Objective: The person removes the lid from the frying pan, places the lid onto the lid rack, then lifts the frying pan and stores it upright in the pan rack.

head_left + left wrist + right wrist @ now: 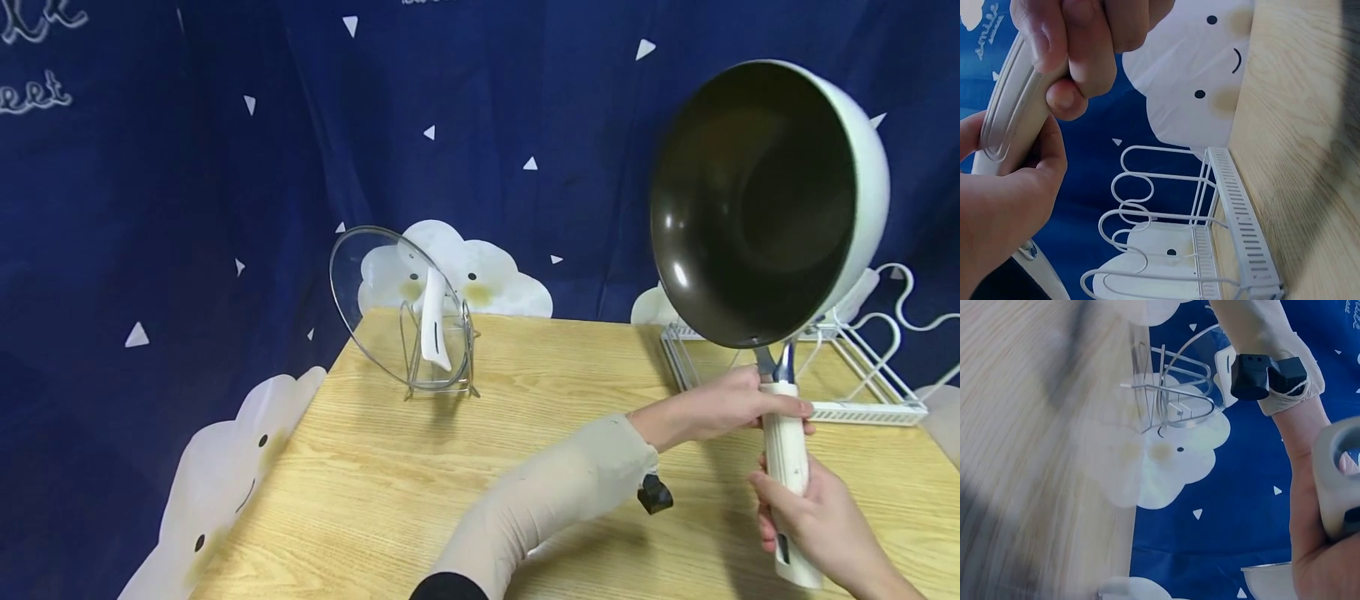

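A deep pan, white outside and dark inside, is held up on edge above the table's right side, its inside facing me. Both hands grip its white handle. My left hand, on a beige-sleeved arm, wraps the top of the handle just below the pan. My right hand wraps the lower part. In the left wrist view the right hand's fingers curl round the handle and the left hand lies beside it. The right wrist view shows the handle's hollow end and the left hand.
A white wire rack stands on the wooden table right behind the pan. A glass lid with a white grip leans in a metal stand at the back left corner. Blue cloth with clouds hangs behind.
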Motion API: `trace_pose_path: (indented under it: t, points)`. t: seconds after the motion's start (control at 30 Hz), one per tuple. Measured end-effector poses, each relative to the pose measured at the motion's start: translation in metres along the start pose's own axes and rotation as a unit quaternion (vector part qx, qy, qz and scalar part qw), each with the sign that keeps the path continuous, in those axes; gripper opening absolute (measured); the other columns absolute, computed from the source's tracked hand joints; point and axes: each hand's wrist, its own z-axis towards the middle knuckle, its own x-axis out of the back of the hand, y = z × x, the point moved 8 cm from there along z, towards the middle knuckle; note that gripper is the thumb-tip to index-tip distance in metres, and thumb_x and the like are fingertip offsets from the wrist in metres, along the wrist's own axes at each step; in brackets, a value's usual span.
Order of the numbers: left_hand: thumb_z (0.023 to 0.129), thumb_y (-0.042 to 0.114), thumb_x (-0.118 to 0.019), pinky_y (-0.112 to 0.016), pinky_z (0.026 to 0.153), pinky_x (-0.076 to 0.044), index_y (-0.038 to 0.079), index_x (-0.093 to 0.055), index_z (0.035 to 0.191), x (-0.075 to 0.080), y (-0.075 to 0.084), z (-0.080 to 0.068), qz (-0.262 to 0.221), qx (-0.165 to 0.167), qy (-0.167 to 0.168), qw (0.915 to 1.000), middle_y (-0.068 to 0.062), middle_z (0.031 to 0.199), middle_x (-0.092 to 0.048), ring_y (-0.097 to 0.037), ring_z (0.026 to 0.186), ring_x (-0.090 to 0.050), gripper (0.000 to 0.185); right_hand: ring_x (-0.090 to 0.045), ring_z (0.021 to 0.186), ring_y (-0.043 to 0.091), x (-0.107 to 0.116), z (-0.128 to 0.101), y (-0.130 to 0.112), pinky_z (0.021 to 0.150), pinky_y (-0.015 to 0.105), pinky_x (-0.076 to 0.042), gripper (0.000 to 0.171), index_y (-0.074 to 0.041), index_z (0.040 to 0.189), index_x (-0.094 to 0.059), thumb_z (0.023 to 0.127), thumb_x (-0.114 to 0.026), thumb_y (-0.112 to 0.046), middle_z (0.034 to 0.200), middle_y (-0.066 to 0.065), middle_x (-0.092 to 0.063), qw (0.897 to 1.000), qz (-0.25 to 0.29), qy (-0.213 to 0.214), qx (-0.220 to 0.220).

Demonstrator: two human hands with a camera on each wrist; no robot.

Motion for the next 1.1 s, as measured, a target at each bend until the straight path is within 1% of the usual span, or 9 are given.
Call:
trace_pose_path:
  t: [0.1, 0.27, 0.43, 0.6, 0.73, 0.83, 0.9, 1.03, 1.1]
  points:
    - [0.093, -0.010, -0.049, -0.017, 0.060, -0.048, -0.016, -0.052, 0.093, -0.004, 0.000, 0.006, -0.019, -0.002, -0.005, 0.9998, -0.037, 0.100, -0.058, -0.009, 0.064, -0.059, 0.006, -0.052, 0.039, 0.021, 0.006, 0.000, 0.002, 0.037, 0.035, -0.046, 0.010, -0.005, 0.096, -0.040, 0.097, -0.050, -0.003, 0.052, 0.008, -0.051, 1.000, -0.014, 0.013, -0.011]
    - [0.093, -0.011, -0.048, -0.017, 0.063, -0.048, -0.021, -0.050, 0.100, -0.013, 0.001, 0.013, -0.032, -0.002, -0.017, 0.9993, -0.037, 0.102, -0.056, -0.008, 0.065, -0.058, 0.012, -0.052, 0.040, 0.020, 0.015, -0.002, 0.004, 0.037, 0.034, -0.045, 0.012, -0.004, 0.095, -0.040, 0.096, -0.052, -0.005, 0.053, 0.007, -0.051, 0.998, -0.040, 0.034, -0.028]
    - [0.093, -0.011, -0.048, -0.017, 0.062, -0.048, -0.018, -0.051, 0.096, -0.021, 0.001, 0.018, -0.014, 0.001, -0.027, 0.9995, -0.025, 0.084, -0.061, -0.007, 0.065, -0.057, 0.008, -0.053, 0.041, 0.020, 0.022, -0.006, 0.007, 0.038, 0.032, -0.045, 0.013, -0.006, 0.095, -0.041, 0.095, -0.054, -0.005, 0.054, 0.007, -0.052, 0.997, -0.051, 0.053, -0.035]
    - [0.093, -0.013, -0.046, -0.017, 0.061, -0.048, -0.018, -0.048, 0.094, -0.029, 0.002, 0.021, -0.029, 0.001, -0.042, 0.9987, -0.015, 0.073, -0.057, -0.009, 0.063, -0.057, 0.006, -0.053, 0.041, 0.020, 0.029, -0.009, 0.008, 0.038, 0.032, -0.045, 0.013, -0.011, 0.096, -0.042, 0.095, -0.055, -0.008, 0.053, 0.007, -0.053, 0.995, -0.062, 0.063, -0.035]
    - [0.092, -0.015, -0.046, -0.018, 0.059, -0.048, -0.015, -0.048, 0.088, -0.033, 0.002, 0.025, -0.044, -0.003, -0.032, 0.9985, -0.020, 0.074, -0.057, -0.010, 0.061, -0.057, 0.004, -0.054, 0.041, 0.021, 0.034, -0.011, 0.008, 0.038, 0.032, -0.045, 0.013, -0.014, 0.096, -0.042, 0.096, -0.054, -0.010, 0.053, 0.007, -0.054, 0.995, -0.070, 0.066, -0.029]
    - [0.091, -0.016, -0.046, -0.019, 0.057, -0.048, -0.007, -0.048, 0.081, -0.036, 0.001, 0.028, -0.054, -0.003, -0.022, 0.9983, -0.025, 0.076, -0.057, -0.011, 0.060, -0.057, 0.013, -0.054, 0.041, 0.021, 0.037, -0.013, 0.011, 0.038, 0.031, -0.045, 0.012, -0.016, 0.096, -0.043, 0.096, -0.054, -0.011, 0.053, 0.007, -0.054, 0.995, -0.066, 0.070, -0.032]
    - [0.091, -0.016, -0.047, -0.019, 0.056, -0.048, -0.005, -0.048, 0.079, -0.038, 0.000, 0.030, -0.058, -0.003, -0.019, 0.9981, -0.023, 0.074, -0.057, -0.011, 0.059, -0.057, 0.017, -0.055, 0.042, 0.020, 0.038, -0.014, 0.012, 0.039, 0.032, -0.046, 0.012, -0.017, 0.096, -0.043, 0.096, -0.054, -0.011, 0.054, 0.007, -0.054, 0.995, -0.061, 0.074, -0.037]
    - [0.091, -0.016, -0.046, -0.020, 0.055, -0.047, -0.004, -0.047, 0.078, -0.042, 0.000, 0.033, -0.068, 0.002, -0.020, 0.9975, -0.011, 0.068, -0.055, -0.011, 0.059, -0.056, 0.018, -0.055, 0.042, 0.019, 0.040, -0.016, 0.013, 0.039, 0.031, -0.046, 0.013, -0.016, 0.097, -0.043, 0.096, -0.054, -0.010, 0.055, 0.006, -0.054, 0.994, -0.055, 0.081, -0.043]
    - [0.091, -0.016, -0.046, -0.020, 0.055, -0.047, -0.004, -0.047, 0.079, -0.043, -0.001, 0.033, -0.063, 0.007, -0.018, 0.9978, -0.011, 0.068, -0.055, -0.011, 0.060, -0.055, 0.017, -0.055, 0.042, 0.019, 0.040, -0.017, 0.013, 0.039, 0.031, -0.046, 0.013, -0.016, 0.097, -0.043, 0.096, -0.054, -0.010, 0.055, 0.006, -0.054, 0.994, -0.056, 0.081, -0.044]
